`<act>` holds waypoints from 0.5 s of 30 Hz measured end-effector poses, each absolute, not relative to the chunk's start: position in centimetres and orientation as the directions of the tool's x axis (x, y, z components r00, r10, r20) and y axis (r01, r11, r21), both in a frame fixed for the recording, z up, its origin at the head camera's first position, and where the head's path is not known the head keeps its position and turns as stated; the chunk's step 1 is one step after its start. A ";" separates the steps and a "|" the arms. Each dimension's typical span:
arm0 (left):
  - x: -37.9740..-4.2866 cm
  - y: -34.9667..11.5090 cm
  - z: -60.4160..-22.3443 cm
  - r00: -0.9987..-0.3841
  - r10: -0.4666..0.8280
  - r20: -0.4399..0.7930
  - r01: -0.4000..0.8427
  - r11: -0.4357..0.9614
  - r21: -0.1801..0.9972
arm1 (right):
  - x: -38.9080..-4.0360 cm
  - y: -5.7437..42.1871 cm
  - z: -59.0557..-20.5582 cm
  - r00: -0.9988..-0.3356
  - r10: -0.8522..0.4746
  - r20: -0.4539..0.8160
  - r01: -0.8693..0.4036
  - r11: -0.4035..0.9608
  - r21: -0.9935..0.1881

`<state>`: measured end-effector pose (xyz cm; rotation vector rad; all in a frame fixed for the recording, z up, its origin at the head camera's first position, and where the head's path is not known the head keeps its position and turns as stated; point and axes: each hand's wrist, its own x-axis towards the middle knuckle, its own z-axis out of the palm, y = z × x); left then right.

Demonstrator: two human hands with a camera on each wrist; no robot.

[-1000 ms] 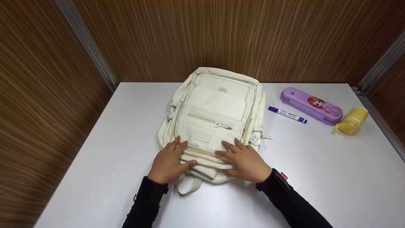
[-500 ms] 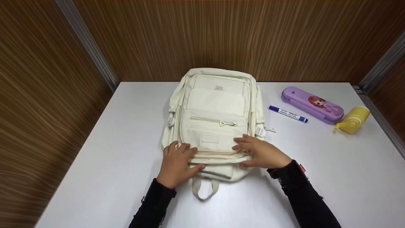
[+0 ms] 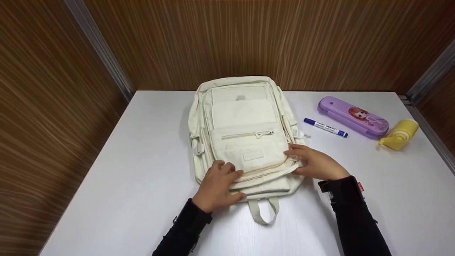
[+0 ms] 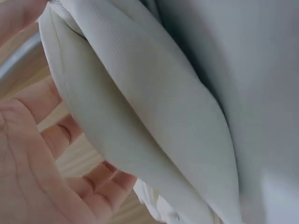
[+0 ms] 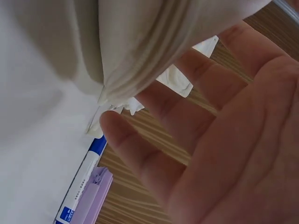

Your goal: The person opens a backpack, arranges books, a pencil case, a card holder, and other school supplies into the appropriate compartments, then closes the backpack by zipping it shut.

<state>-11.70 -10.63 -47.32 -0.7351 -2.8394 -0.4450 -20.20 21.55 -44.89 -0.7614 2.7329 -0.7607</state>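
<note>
Touching the bag [image 3: 243, 115] at its near-left corner, the left hand [image 3: 218, 186] has loosely bent, parted fingers; the right hand [image 3: 318, 164] touches the near-right edge, fingers parted too, neither gripping; the bag lies on the table [image 3: 142, 170], left of the pen [image 3: 325, 127]

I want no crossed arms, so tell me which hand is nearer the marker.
Right. The right hand is at the lower right of the backpack, below the marker in the head view; the left hand is at the backpack's lower left, farther away.

Brown wood-grain walls [image 3: 241, 42] with grey metal corner strips [image 3: 103, 49] border a white table [image 3: 135, 160] on three sides.
</note>
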 end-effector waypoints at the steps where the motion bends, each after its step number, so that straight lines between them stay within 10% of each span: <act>1: -11.7 -10.1 -47.4 -0.865 0.448 0.226 0.495 0.836 0.235 | -20.4 21.8 -44.9 -0.846 -0.531 -0.044 -0.432 0.732 -0.528; 15: -11.4 -7.1 -46.8 -0.874 0.458 0.161 0.482 0.859 0.175 | -20.3 22.4 -43.7 -0.939 -0.322 0.123 -0.342 0.827 -0.446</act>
